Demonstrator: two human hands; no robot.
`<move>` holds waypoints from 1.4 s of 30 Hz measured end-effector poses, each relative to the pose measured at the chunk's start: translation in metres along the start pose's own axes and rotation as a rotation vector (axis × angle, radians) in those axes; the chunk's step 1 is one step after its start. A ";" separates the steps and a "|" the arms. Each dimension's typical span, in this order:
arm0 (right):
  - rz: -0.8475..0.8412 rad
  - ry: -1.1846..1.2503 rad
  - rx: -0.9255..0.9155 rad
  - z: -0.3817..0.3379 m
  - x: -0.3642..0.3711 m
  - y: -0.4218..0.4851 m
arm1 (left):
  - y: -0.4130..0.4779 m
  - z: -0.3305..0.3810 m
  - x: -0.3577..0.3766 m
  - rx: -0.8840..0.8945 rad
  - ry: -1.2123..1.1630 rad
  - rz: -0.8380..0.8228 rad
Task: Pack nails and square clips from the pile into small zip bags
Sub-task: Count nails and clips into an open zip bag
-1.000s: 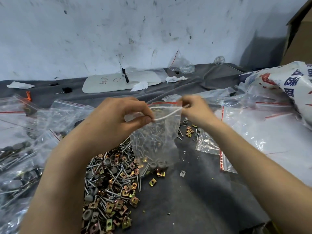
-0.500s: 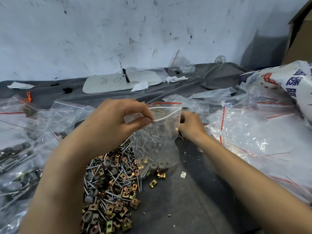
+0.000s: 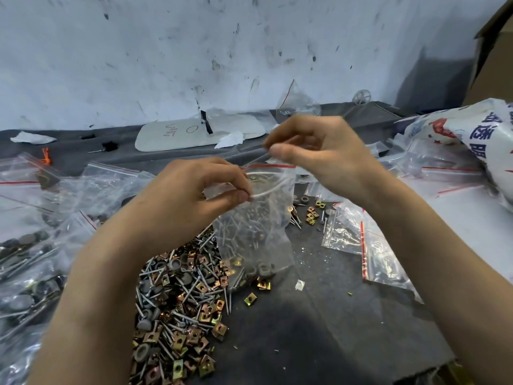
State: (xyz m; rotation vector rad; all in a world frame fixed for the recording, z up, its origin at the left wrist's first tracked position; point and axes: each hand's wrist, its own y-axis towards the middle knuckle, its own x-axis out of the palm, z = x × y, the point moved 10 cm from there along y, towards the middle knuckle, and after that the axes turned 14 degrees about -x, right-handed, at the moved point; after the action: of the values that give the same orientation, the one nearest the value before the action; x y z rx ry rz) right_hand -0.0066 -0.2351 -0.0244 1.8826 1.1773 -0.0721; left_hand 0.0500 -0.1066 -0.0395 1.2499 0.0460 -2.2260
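A clear zip bag (image 3: 258,223) with a red line at its rim hangs upright, partly filled with nails, clips and grey caps. My left hand (image 3: 194,195) pinches its near rim between thumb and fingers. My right hand (image 3: 313,151) is just above the open mouth, thumb pressed to fingertips at the far rim; whether anything small sits in that pinch is hidden. The bag's bottom rests at the edge of the pile (image 3: 180,307) of nails, brass-coloured square clips and grey caps on the dark cloth. A few more clips (image 3: 313,213) lie to the right of the bag.
Filled zip bags (image 3: 30,262) are heaped on the left. Empty zip bags (image 3: 361,240) and large plastic sheets lie on the right, under a printed white sack (image 3: 477,134). A white board (image 3: 194,133) lies near the wall, and a cardboard box (image 3: 497,51) stands at the far right.
My right hand let go of the bag's right corner, dipped behind the bag toward the loose clips, then rose to the bag's mouth. My left hand kept its pinch.
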 end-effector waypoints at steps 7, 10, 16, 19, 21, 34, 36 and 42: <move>-0.068 -0.247 0.412 0.115 0.008 -0.042 | 0.001 -0.007 -0.003 -0.045 -0.016 0.030; -0.177 -0.378 0.498 0.150 0.025 -0.073 | 0.003 -0.015 -0.006 -0.078 -0.008 0.054; -0.250 -0.489 0.460 0.161 0.037 -0.088 | 0.009 -0.039 -0.014 -0.180 0.039 0.117; -0.280 -0.524 0.431 0.161 0.041 -0.087 | 0.011 -0.048 -0.016 -0.231 0.036 0.138; -0.309 -0.571 0.410 0.161 0.044 -0.086 | 0.011 -0.051 -0.017 -0.251 0.029 0.145; 0.155 0.384 0.198 0.062 0.035 -0.042 | 0.009 -0.040 -0.012 -0.180 -0.117 0.075; 0.191 0.497 0.229 0.058 0.037 -0.041 | 0.009 -0.036 -0.013 -0.151 -0.127 0.068; 0.225 0.652 0.268 0.053 0.034 -0.051 | 0.007 -0.029 -0.010 -0.115 -0.179 0.021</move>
State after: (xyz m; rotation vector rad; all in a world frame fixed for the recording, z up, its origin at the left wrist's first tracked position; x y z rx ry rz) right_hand -0.0060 -0.2411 -0.1050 2.3559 1.4153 0.5734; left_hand 0.0799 -0.0990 -0.0464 0.9821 0.0895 -2.2739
